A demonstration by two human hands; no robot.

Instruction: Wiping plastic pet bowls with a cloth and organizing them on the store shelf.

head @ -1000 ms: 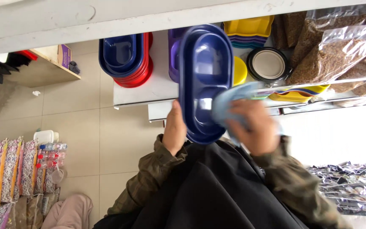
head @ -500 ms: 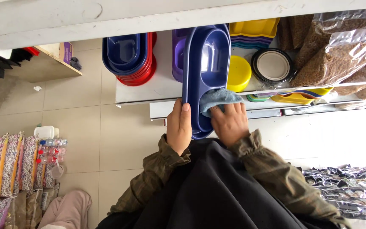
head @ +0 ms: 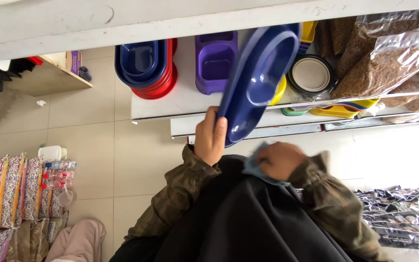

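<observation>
A: So, from the left — what's on the floor?

B: Patterned bags at eight o'clock, bottles just beside them.

A: And the shelf?

B: A stack of blue and red bowls at eleven o'clock, then a purple dish next to it.

A: The hands?

B: The left hand is closed on the lower rim of the blue dish, thumb over its edge; the dish is tilted, up before the shelf at twelve o'clock. The right hand is curled around a light blue cloth, just below the dish, apart from it.

A: Further right?

B: A round tin, then clear bags of brown pellets at two o'clock.
</observation>
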